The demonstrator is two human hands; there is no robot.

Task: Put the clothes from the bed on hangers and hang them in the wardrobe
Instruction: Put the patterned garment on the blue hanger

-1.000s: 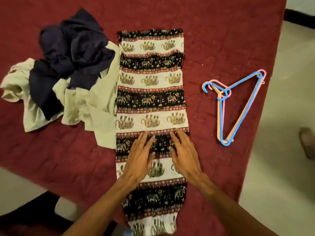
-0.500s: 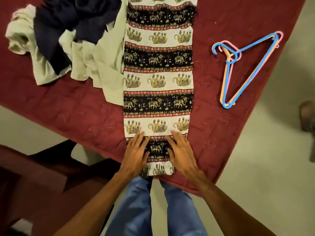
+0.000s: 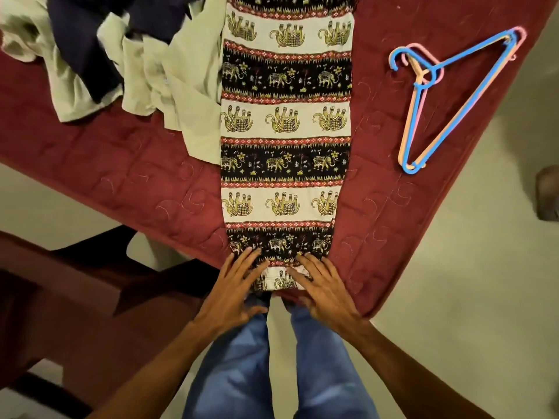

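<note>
Two hands: the left hand [image 3: 233,287] and the right hand [image 3: 325,290] are laid flat, side by side, on the near end of the elephant-print garment [image 3: 286,128]; the fingers are held straight and spread, and nothing is gripped by either.
Elephant-print garment: it is spread lengthwise down the bed [image 3: 136,170] in black and cream bands. Its near end is pressed down at the mattress corner and its far end is cut off by the top of the view.
Clothes pile [image 3: 121,55]: a pale green garment [image 3: 187,86] and a dark navy garment [image 3: 81,34] are heaped together at the left, the green one touching the printed garment's left edge.
Hangers [image 3: 413,125]: three are stacked together on the bed at the right – blue, pink and peach – well apart from the printed garment and near the bed's edge.
Legs: blue jeans [image 3: 320,364] are seen below the hands.
Surroundings: a pale floor [image 3: 469,282] is seen at the right, dark wooden furniture [image 3: 75,313] at the left.
</note>
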